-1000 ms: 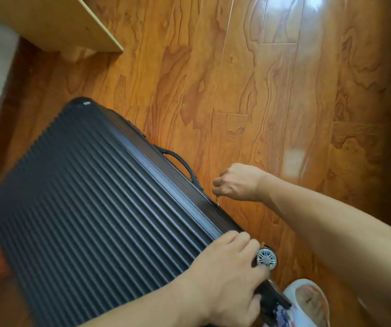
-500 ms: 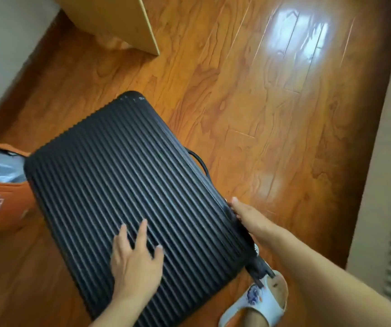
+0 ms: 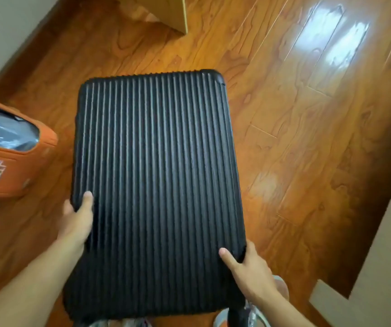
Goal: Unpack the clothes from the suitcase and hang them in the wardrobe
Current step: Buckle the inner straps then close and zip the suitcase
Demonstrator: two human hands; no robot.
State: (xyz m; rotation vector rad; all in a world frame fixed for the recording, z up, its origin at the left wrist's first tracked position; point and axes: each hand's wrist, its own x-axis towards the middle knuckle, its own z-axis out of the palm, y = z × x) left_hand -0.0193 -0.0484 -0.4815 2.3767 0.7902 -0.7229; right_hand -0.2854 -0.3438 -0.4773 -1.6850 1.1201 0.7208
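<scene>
Swung round since half a second before, the suitcase (image 3: 154, 161) lay flat and closed on the floor (image 3: 284, 138). Left hand (image 3: 76, 220) gripped its left edge, right hand (image 3: 248, 272) its near right corner. An orange case (image 3: 8, 166) stood left of the suitcase.

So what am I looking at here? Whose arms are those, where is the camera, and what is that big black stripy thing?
No machine here: a person wears a camera on their head, looking down, so you see their own arms. The big black stripy thing is a suitcase, lying flat and closed on the shiny wooden floor. The left hand grips its left edge, thumb on top. The right hand grips its right edge near the bottom corner. Beside it on the left sits an orange suitcase. At the top is a pale wooden board. The clothes must be inside; none show yet.
</scene>
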